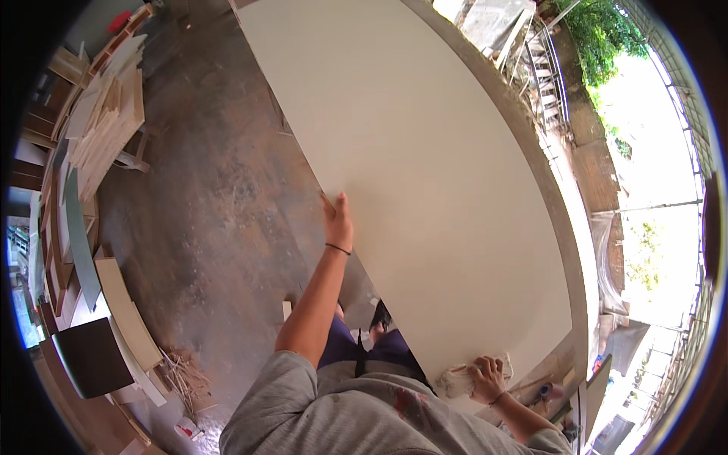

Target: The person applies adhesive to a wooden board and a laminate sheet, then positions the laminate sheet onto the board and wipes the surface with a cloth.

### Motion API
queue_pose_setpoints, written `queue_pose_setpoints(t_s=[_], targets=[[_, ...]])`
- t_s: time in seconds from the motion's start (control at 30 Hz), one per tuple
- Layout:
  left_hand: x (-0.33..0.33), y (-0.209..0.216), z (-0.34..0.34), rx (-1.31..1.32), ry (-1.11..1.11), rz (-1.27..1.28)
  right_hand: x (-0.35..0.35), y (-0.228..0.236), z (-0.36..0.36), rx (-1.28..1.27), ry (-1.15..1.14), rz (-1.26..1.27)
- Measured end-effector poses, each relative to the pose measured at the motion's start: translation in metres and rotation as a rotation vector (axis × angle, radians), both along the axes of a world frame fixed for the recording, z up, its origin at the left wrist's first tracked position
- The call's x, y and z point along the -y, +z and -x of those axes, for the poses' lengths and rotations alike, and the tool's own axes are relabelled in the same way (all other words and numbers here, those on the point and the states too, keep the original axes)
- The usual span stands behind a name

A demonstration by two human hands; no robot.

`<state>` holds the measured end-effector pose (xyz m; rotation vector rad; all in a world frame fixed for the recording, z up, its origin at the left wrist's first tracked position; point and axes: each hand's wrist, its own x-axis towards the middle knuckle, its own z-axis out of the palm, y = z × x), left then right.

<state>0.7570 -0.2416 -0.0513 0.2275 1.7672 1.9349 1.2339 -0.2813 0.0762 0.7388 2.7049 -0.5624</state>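
Note:
A large off-white board point(425, 167) stretches from in front of my body to the far end of the view. My left hand point(339, 224), with a dark band at its wrist, is at the board's left long edge. Its thumb lies on top and the fingers go over the edge, partly hidden. Near the board's close end, my right hand point(487, 379) is closed on a crumpled cream cloth point(457, 381) and presses it against the surface. Another dark band circles the right wrist.
Stacked wooden panels point(114, 129) line the left side. A bundle of thin sticks point(184, 375) and a dark square panel point(92, 358) sit at lower left. The stained concrete floor point(220, 189) runs beside the board. Metal railings point(547, 83) and greenery point(603, 38) show at right.

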Motion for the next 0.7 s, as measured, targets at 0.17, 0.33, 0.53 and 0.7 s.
queue_pose_setpoints(t_s=[0.17,0.33,0.53,0.7], targets=[[-0.009,-0.003,0.015,-0.053,0.019,0.035,-0.008,0.006,-0.004,0.084,0.052,-0.047],[-0.003,0.003,0.017,-0.074,-0.009,0.000,-0.031,-0.003,0.040,0.149,0.215,-0.030],[-0.002,0.021,0.005,0.169,0.001,-0.276,-0.110,-0.010,0.197,-0.106,0.295,-0.150],[0.017,0.019,0.018,0.538,-0.046,-0.424,-0.204,-0.041,0.374,-0.253,0.421,-0.376]])
